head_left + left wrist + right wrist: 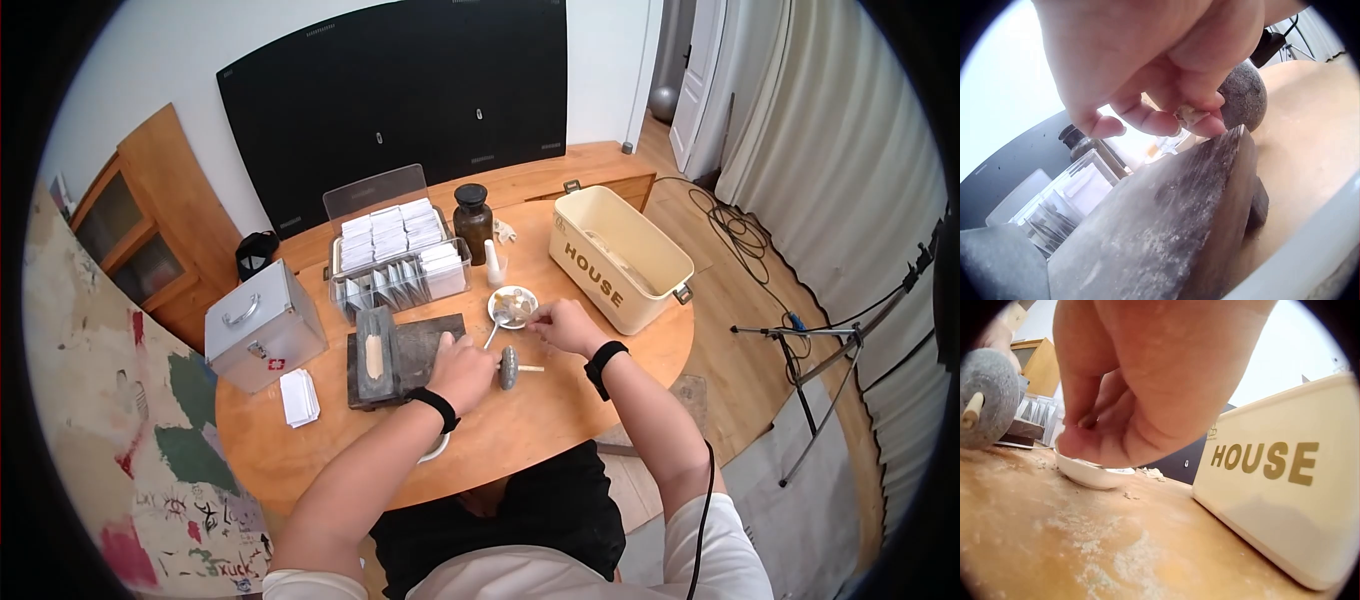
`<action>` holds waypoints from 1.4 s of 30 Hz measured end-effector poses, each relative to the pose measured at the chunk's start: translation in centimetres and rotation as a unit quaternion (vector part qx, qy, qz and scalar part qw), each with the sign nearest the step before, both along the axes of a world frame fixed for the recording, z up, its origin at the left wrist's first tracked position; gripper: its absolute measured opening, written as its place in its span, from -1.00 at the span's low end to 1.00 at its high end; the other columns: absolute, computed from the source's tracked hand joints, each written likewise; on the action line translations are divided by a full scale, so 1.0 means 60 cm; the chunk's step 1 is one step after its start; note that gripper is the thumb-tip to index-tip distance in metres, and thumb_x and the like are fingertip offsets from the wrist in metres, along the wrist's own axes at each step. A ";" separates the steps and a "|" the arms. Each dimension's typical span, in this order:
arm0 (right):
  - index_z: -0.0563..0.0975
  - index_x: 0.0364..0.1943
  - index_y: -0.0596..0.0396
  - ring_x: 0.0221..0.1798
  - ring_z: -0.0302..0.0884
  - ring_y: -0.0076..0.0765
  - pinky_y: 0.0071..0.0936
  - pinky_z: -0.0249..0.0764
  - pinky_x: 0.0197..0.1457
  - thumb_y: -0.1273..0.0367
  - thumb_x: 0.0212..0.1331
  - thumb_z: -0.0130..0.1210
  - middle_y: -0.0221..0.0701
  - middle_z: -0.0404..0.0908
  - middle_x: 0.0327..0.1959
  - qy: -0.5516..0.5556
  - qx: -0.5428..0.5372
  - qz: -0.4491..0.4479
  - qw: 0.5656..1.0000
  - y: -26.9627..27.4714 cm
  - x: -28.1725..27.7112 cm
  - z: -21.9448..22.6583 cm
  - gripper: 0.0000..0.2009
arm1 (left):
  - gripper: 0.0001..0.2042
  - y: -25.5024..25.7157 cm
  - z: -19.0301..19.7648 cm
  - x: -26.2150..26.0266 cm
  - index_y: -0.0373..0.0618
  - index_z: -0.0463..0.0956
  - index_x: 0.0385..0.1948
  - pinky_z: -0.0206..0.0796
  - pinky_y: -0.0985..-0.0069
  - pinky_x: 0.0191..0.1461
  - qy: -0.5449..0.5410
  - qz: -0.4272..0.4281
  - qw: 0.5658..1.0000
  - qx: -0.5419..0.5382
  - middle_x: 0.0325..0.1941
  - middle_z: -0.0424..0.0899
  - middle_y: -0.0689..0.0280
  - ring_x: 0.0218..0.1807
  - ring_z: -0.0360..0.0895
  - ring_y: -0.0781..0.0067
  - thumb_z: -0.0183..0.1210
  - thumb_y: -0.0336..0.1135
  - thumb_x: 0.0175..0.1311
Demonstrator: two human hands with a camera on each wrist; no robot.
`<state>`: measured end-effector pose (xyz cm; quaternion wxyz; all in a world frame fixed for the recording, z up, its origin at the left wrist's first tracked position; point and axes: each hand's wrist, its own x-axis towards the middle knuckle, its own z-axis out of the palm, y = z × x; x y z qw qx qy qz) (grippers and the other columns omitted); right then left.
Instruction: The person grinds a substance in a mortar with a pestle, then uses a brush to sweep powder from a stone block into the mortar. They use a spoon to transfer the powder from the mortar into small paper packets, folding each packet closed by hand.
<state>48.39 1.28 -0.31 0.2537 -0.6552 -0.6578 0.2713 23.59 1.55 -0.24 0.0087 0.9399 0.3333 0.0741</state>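
Note:
My left hand (465,372) is raised over the right edge of a dark wooden board (1166,212), its thumb and fingers pinching a small pale-brown fragment (1190,115). Beside it a grey stone grinding wheel (509,368) with a wooden axle rests on the table. My right hand (568,327) hangs by a small white bowl (491,309), thumb and fingertips curled together; I cannot tell whether anything sits between them. Pale and yellowish pieces (515,303) lie in the bowl, and a spoon (492,335) leans on its rim. A grey stone trough (377,325) containing tan powder stands on the board.
At the right stands a cream bin (600,275) marked HOUSE. Behind are a brown jar (473,222), a white bottle (492,265) and a clear box of packets (390,235). A silver case (265,330) and white papers (299,398) lie left. Pale powder (1129,559) dusts the table.

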 end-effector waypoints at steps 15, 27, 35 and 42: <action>0.68 -0.13 0.25 -0.41 0.73 -0.44 -0.47 0.62 -0.28 0.46 0.32 0.29 -0.27 0.77 -0.42 0.064 0.166 -0.129 0.975 -0.022 -0.055 0.085 -0.86 | -0.80 -0.009 -0.013 0.043 0.08 0.76 -0.43 0.21 0.14 0.02 0.000 0.052 0.994 0.098 -0.40 0.78 0.38 -0.10 0.66 0.30 0.13 -0.30 0.32; 0.55 -0.13 0.20 -0.24 0.82 -0.20 -0.39 0.65 -0.19 0.58 0.34 0.18 -0.18 0.81 -0.15 0.102 0.287 0.040 0.952 -0.008 -0.304 0.130 -0.91 | -0.69 -0.109 0.059 -0.204 -0.16 0.67 -0.42 0.52 0.11 -0.08 -0.154 0.164 0.970 -0.089 -0.38 0.75 0.11 -0.22 0.74 0.09 0.29 -0.07 0.29; 0.54 -0.14 0.18 -0.18 0.69 0.24 -0.07 0.62 -0.15 0.50 0.39 0.12 -0.03 0.73 -0.23 -0.004 0.281 0.075 0.957 0.030 -0.406 0.078 -0.94 | -0.66 -0.085 -0.010 -0.307 -0.30 0.72 -0.31 0.55 0.11 -0.07 -0.192 0.237 0.884 -0.355 -0.31 0.77 -0.05 -0.19 0.75 -0.06 0.24 -0.12 0.31; 0.54 -0.15 0.18 -0.17 0.70 0.20 -0.12 0.61 -0.14 0.56 0.34 0.13 -0.04 0.71 -0.27 0.030 0.227 0.133 0.964 0.002 -0.398 0.075 -0.93 | -0.69 -0.082 -0.030 -0.292 -0.30 0.72 -0.31 0.53 0.05 -0.03 -0.169 0.237 0.904 -0.313 -0.28 0.74 -0.13 -0.15 0.72 -0.16 0.21 -0.18 0.22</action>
